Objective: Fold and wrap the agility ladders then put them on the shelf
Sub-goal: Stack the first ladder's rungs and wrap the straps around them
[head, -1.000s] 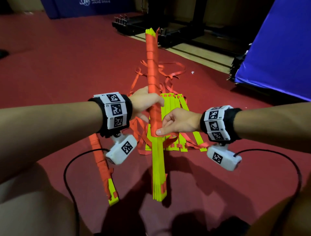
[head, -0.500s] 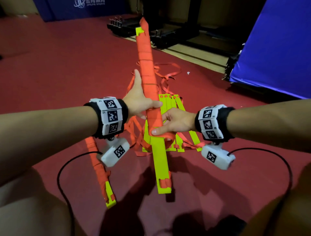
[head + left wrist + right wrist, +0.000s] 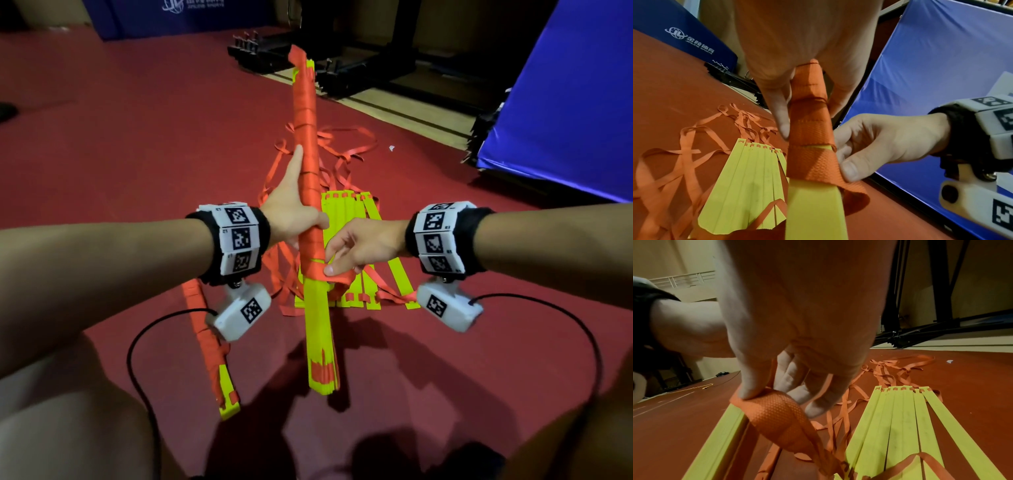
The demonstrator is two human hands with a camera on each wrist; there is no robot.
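Left hand (image 3: 291,216) grips our bundle (image 3: 310,219) | right hand (image 3: 359,248) pinches strap (image 3: 813,164) | risk: pinch slips, strap slackens, wraps loosen down bare yellow end.

**Three ladders, two hands**

Three agility ladders: one held bundle (image 3: 310,219) running up the middle of the frame, one wrapped bundle (image 3: 209,342) on the floor at lower left, one loose ladder (image 3: 352,246) of yellow rungs and tangled orange straps at centre. Two hands: left hand (image 3: 291,214), right hand (image 3: 363,246). Two wristbands, two wrist cameras, two black cables. Two blue mats, top left and right edge.
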